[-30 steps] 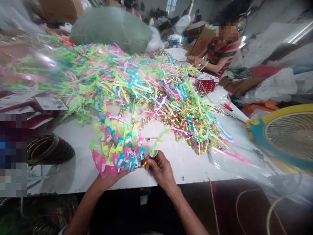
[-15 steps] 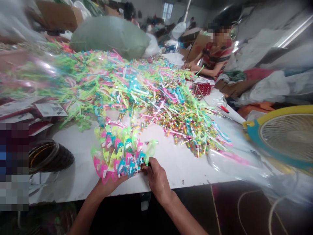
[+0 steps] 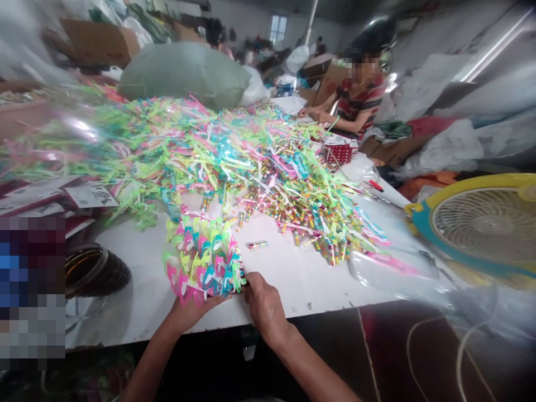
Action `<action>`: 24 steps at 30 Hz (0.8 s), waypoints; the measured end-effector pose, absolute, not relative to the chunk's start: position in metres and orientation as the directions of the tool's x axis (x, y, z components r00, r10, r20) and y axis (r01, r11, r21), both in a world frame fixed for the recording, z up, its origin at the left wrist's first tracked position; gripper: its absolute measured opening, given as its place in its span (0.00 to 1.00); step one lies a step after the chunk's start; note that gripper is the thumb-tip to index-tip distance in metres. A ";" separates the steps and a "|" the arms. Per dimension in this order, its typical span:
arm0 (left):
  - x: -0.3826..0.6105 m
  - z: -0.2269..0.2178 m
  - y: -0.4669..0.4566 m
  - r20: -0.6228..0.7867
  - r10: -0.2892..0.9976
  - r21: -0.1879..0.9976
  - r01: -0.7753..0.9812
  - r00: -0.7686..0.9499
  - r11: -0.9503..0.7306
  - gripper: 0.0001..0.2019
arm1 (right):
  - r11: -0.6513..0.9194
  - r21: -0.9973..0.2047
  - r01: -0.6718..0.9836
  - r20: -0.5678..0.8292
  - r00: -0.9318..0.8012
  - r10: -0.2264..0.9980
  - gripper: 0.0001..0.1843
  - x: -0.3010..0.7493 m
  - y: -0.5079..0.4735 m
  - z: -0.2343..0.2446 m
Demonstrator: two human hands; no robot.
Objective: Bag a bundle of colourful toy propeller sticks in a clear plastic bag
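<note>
Bundle of plastic toy glasses [image 3: 203,257]: thin, glossy frames in pink, neon green and blue, fanned upright in a tight stack at the near edge of the white table [image 3: 310,279]. Left hand [image 3: 190,310] cups the stack from below, fingers curled around its base. Right hand [image 3: 262,304] pinches the stack's right end, fingers closed. Loose heap [image 3: 234,156] of like frames and slender candy-filled tubes behind; one stray tube [image 3: 257,244] just beyond the stack.

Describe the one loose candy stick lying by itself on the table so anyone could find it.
Start at the white table and its big colourful pile. Just beyond the right hand, one short candy stick lies alone on bare tabletop, apart from every heap.
</note>
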State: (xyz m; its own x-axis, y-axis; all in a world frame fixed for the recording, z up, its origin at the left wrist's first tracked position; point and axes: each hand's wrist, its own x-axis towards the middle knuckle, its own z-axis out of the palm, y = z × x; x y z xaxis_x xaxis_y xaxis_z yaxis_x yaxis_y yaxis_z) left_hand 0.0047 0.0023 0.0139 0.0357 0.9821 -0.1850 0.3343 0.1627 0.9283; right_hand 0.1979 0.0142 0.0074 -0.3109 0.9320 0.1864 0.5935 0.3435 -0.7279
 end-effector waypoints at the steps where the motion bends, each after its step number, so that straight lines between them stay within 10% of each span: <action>1: 0.005 0.015 0.003 -0.182 0.983 0.926 0.338 0.007 0.169 0.27 | 0.307 -0.787 0.535 0.164 -0.298 0.940 0.07 0.199 0.017 0.011; 8: 0.010 0.042 0.012 -0.096 0.993 0.985 0.153 0.063 0.086 0.26 | 0.074 -0.996 0.043 0.065 -0.177 0.982 0.22 0.219 0.028 0.021; 13: 0.022 0.053 0.004 -0.213 0.977 0.965 -0.159 -0.001 0.210 0.31 | -0.044 -0.971 -0.233 0.030 -0.305 0.952 0.43 0.217 0.010 0.012; 24: 0.043 0.049 -0.018 -0.215 0.974 0.939 -0.290 -0.067 0.187 0.24 | 0.030 -0.860 -0.509 0.224 -0.323 0.919 0.50 0.195 0.008 0.059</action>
State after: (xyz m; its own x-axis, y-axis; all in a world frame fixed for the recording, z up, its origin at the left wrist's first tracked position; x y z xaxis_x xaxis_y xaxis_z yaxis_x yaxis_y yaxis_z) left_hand 0.0429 -0.0175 0.0492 -0.0669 0.9744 -0.2147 -0.2902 0.1869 0.9385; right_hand 0.1947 0.0078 0.0590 -0.3234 0.9194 0.2239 -0.5095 0.0302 -0.8599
